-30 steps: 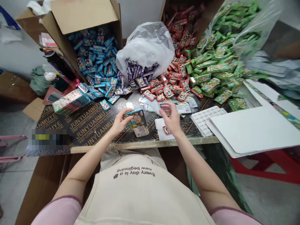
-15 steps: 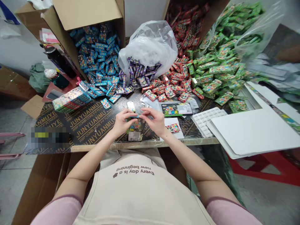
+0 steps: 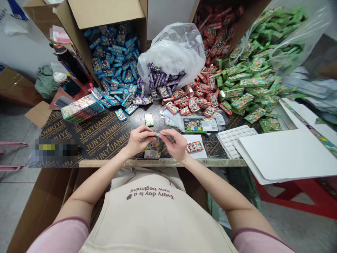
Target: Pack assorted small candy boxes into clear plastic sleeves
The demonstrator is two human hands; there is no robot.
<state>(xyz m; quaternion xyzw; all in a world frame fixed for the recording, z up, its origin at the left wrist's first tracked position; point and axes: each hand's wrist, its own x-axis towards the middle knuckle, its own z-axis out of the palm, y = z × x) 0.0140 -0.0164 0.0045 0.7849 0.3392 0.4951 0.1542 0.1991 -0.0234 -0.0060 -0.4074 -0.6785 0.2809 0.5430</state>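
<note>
My left hand (image 3: 139,141) and my right hand (image 3: 175,144) meet above the table, their fingertips pinching a small blue printed packet (image 3: 158,134) between them. Just below my hands lies a colourful display box (image 3: 152,151), partly hidden by them. A small single packet (image 3: 149,119) lies ahead of my left hand. To the right of my right hand, a red-printed packet (image 3: 194,147) rests on a white card (image 3: 193,140). Farther ahead lies a flat printed sachet (image 3: 193,125).
Heaps of blue (image 3: 113,59), purple (image 3: 163,82), red (image 3: 195,100) and green (image 3: 250,77) packets spill across the back of the black plywood table (image 3: 102,137). A shrink-wrapped stack of boxes (image 3: 83,108) stands left. A white blister tray (image 3: 235,142) and white boards (image 3: 279,154) lie right.
My hands have come closer together over the box, and the right hand has moved left. The small blue packet stays pinched between both hands. The view has shifted slightly.
</note>
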